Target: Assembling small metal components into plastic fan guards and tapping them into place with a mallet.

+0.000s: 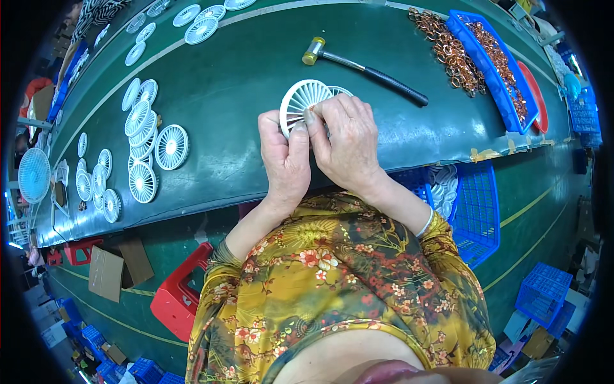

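Observation:
My left hand (284,157) grips the lower edge of a white round slotted grille (302,97), which is tilted up over the table's near edge. My right hand (348,137) is closed in a pinch near the middle of the grille. A tiny copper-coloured piece (311,109) shows at its fingertips, mostly hidden by them. Behind the right hand, part of another white grille (339,91) sticks out. Beyond both hands lies a mallet (364,68) with a yellow head and black handle.
Several white grilles (172,146) lie loose and overlapping at left. On the right, a heap of copper-coloured rings (448,52) lies beside a blue tray (481,70) of more pieces and a red tray (541,102). Below stand a blue crate (476,221) and a red stool (173,301).

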A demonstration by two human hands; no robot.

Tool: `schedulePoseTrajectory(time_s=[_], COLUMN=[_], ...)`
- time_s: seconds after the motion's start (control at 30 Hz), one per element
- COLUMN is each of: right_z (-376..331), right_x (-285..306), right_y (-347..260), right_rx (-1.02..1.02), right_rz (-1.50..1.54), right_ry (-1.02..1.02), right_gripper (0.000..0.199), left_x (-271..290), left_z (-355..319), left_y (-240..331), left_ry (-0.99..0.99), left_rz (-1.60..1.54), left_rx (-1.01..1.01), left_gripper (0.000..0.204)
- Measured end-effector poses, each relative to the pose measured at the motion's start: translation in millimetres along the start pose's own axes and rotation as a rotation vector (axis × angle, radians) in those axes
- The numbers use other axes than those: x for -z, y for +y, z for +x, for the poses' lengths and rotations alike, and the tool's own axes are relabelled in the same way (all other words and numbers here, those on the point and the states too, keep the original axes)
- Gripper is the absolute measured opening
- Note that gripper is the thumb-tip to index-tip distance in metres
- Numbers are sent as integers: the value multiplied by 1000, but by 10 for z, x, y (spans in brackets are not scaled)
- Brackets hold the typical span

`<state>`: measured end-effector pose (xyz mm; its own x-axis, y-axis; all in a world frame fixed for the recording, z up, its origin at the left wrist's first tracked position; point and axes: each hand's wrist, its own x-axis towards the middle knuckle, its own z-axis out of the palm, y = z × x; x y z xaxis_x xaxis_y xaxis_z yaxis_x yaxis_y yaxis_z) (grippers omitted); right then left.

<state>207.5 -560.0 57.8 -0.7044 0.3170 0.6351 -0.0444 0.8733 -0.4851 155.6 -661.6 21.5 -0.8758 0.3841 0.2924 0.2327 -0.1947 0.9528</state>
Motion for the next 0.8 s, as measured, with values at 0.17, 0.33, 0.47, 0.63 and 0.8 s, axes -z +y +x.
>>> schedulePoseTrajectory(time_s=[0.17, 0.33, 0.47, 0.63, 0.8], right_z=[-5, 50, -31, -114, 79], right_x=[45, 354, 284, 402, 625], right_y=[11, 57, 185, 319, 861], right_rx=[-7, 334, 303, 127, -450], right_rz=[-78, 42, 227, 606, 318], right_ry=[129, 17, -107, -258, 66], right_gripper=[31, 26, 32, 33, 29], left_x=[-48, 161, 206, 210, 235], left_z=[27, 40, 69, 3, 89], left_y=[164, 526, 382, 275, 83], left_ry=[-10, -201, -233, -215, 25], left_rz=[-334, -493, -479, -172, 457], left_rx=[93, 238, 320, 130, -428], left_gripper=[19, 45, 45, 38, 33])
